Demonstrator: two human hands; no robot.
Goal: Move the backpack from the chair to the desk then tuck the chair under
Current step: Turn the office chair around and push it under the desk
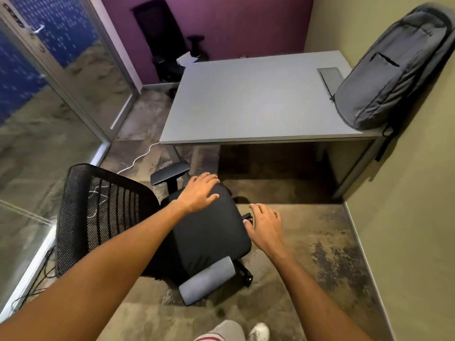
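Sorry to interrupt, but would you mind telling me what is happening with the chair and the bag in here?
A person is tidying a small office. The grey backpack already stands on the far right corner of the desk, leaning against the wall. The black mesh-backed chair sits out on the floor, turned sideways, not yet tucked under. The left hand rests flat on the seat, and the right hand is open at the seat's edge, apparently about to turn or push the chair toward the desk.

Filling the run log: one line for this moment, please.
backpack: on desk, against wall | chair: untucked, turned sideways | left hand: on seat | right hand: at seat edge | next: tuck
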